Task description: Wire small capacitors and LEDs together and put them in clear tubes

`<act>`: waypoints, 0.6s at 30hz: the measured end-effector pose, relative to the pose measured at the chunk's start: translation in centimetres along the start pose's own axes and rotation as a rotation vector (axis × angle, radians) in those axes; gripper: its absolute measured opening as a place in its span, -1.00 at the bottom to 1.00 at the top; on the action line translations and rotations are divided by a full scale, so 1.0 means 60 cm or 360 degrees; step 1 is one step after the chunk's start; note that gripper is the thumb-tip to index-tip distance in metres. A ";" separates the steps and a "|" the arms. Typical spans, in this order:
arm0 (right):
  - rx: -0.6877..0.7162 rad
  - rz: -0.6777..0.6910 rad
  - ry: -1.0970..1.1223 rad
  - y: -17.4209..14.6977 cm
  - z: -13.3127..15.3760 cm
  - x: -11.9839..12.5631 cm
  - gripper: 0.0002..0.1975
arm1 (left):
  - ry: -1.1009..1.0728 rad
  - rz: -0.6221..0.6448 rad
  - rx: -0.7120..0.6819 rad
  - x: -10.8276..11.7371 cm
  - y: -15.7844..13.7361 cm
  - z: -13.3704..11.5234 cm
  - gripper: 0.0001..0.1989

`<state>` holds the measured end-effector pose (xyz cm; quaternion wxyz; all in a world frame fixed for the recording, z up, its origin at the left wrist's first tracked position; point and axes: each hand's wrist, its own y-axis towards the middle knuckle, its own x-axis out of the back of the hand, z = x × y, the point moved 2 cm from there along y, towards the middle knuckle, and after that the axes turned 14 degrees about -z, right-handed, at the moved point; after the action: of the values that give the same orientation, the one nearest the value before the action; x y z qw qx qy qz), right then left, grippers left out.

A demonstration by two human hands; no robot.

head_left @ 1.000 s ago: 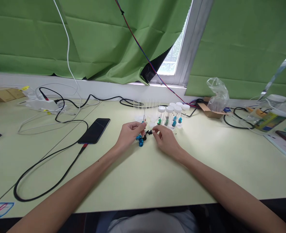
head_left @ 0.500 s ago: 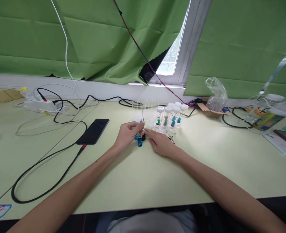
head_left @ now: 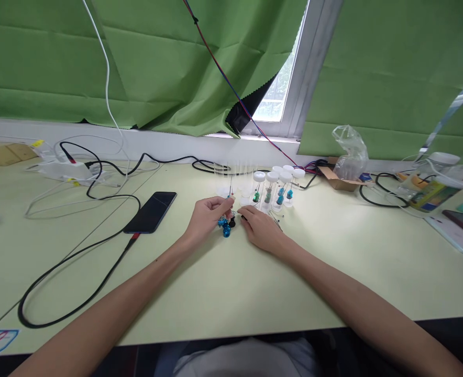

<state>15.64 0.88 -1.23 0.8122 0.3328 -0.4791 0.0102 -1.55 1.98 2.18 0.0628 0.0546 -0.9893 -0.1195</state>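
Note:
My left hand (head_left: pixel 210 214) is closed in a pinch on a thin metal rod (head_left: pixel 231 184) that points upward, with a small blue bit near the fingertips. Just below it on the table lie shiny blue beads (head_left: pixel 226 229) and a small black bead (head_left: pixel 232 222). My right hand (head_left: pixel 261 228) rests on the table with its fingers curled down. A small black part (head_left: pixel 244 217) shows under its fingertips. Behind the hands stand clear tubes with white caps (head_left: pixel 271 178), holding green and blue beaded pieces. Several thin metal rods (head_left: pixel 276 220) lie beside my right hand, partly hidden.
A black phone (head_left: pixel 150 212) on a charging cable (head_left: pixel 113 285) lies to the left. Uncapped clear tubes (head_left: pixel 245 178) stand at the back. An open cardboard box (head_left: pixel 341 180) with a plastic bag is behind right. A power strip (head_left: pixel 64 168) sits far left.
My right hand's fingers have drawn back slightly to the right and curled, and a small black part now shows beneath them. My left hand keeps its pinch in place.

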 end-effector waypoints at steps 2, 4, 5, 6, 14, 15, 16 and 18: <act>0.0032 0.0029 -0.0017 0.001 -0.001 -0.003 -0.62 | -0.0016 0.0003 0.0002 0.000 0.000 -0.001 -0.54; 0.0040 0.0077 -0.0087 0.001 -0.002 -0.006 -0.58 | -0.0036 0.0004 0.0003 0.000 0.000 0.000 -0.54; 0.0037 0.0098 -0.0130 0.001 -0.003 -0.008 -0.57 | -0.0038 0.0005 0.0000 0.000 0.000 0.000 -0.54; 0.0035 0.0115 -0.0169 0.001 -0.003 -0.009 -0.56 | -0.0036 0.0006 -0.0004 -0.001 0.000 0.001 -0.54; 0.0037 0.0101 -0.0195 -0.001 -0.002 -0.008 -0.60 | -0.0017 0.0019 0.0025 -0.003 -0.002 0.001 -0.55; 0.0032 0.0092 -0.0183 0.000 -0.002 -0.007 -0.61 | -0.0018 0.0023 0.0034 -0.003 -0.003 0.001 -0.55; 0.0028 0.0086 -0.0175 0.000 -0.002 -0.007 -0.61 | -0.0019 0.0028 0.0039 -0.003 -0.003 0.000 -0.55; 0.0030 0.0092 -0.0183 0.000 -0.002 -0.008 -0.59 | -0.0018 0.0034 0.0037 -0.004 -0.003 0.001 -0.55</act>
<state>15.47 1.11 -1.63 0.7794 0.3266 -0.5343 0.0192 -1.31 1.84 2.07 0.0577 0.0442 -0.9915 -0.1076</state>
